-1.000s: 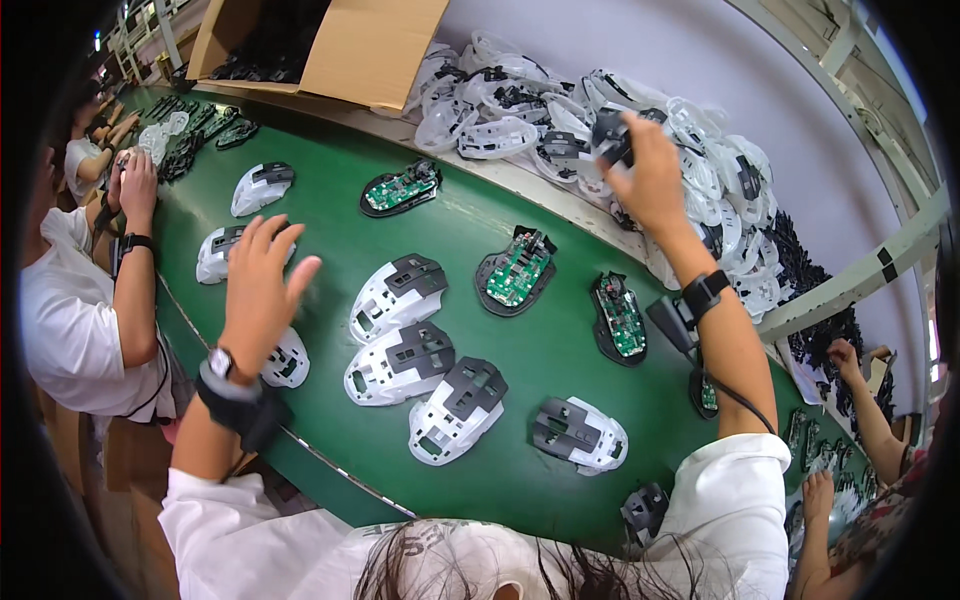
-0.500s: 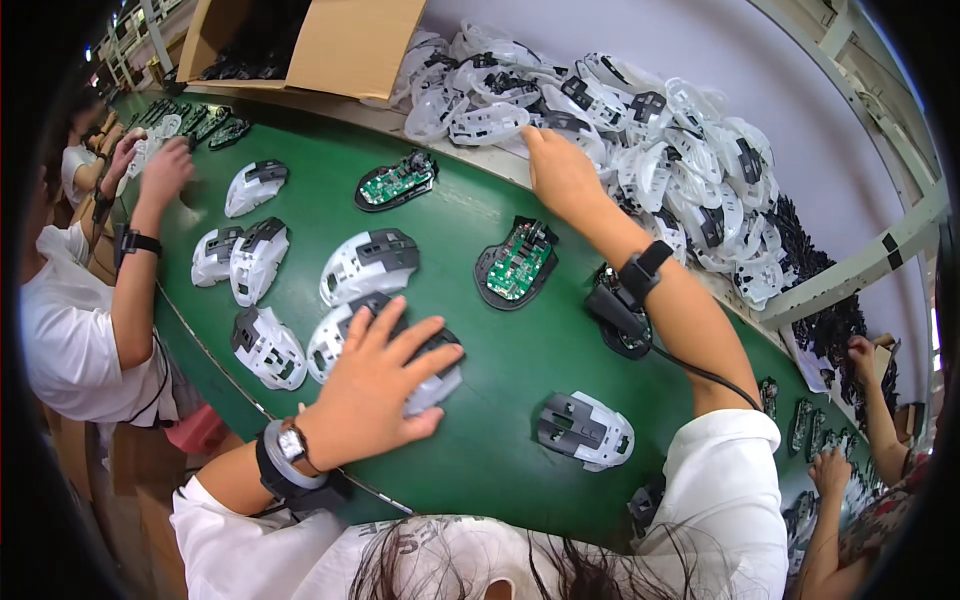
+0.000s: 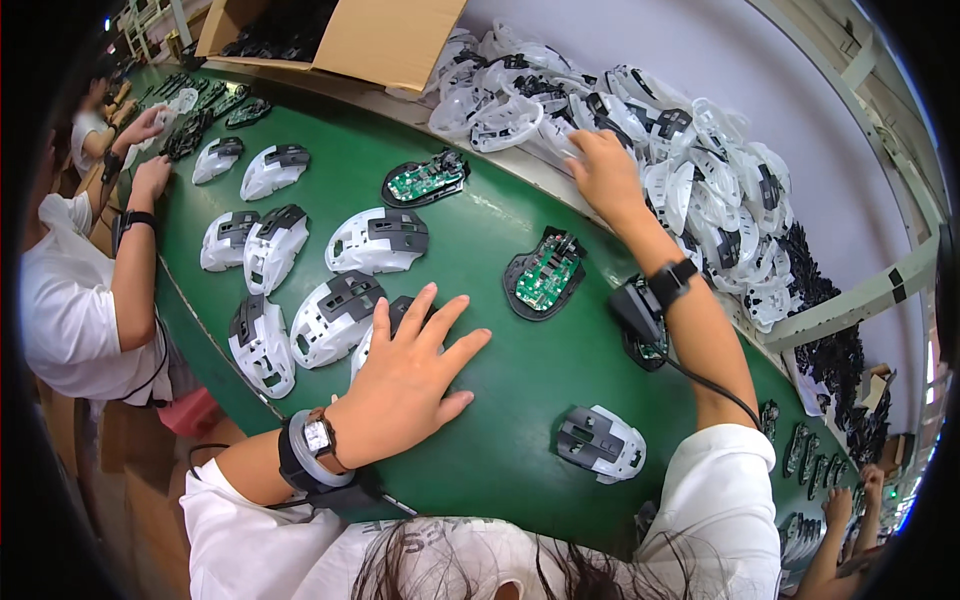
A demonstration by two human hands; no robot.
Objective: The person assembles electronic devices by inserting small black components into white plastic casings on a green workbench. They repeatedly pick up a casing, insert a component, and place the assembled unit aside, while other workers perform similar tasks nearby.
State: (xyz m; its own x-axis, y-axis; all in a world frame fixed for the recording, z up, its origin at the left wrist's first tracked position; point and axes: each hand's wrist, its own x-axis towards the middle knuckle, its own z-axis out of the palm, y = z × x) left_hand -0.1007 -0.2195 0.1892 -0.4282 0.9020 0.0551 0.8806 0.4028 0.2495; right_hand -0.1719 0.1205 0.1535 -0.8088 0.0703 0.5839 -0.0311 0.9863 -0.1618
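Note:
My left hand [image 3: 405,385], fingers spread, reaches over a white mouse shell with a dark insert [image 3: 401,312], which it mostly covers. Beside it on the green table lie a larger-looking mouse shell [image 3: 336,318] and several similar ones, such as the shell [image 3: 376,240] farther back. At the edge of the heap, my right hand [image 3: 608,178] has its fingers bent around the rim of a translucent mouse shell [image 3: 556,138]; the fingertips are partly hidden. Between my arms sits a black mouse base with a green circuit board [image 3: 546,277], with another such base [image 3: 426,180] behind it.
A heap of mouse shells [image 3: 715,190] fills the ledge along the wall. An open cardboard box [image 3: 390,45] stands at the back left. A lone mouse shell [image 3: 601,443] lies near my right elbow. Another person's arm [image 3: 135,255] works at the left; more hands [image 3: 838,508] show at far right.
My view has shifted slightly. The shells beside my left hand lie farther apart, and that hand has moved a little right. My right hand has moved right along the heap's edge.

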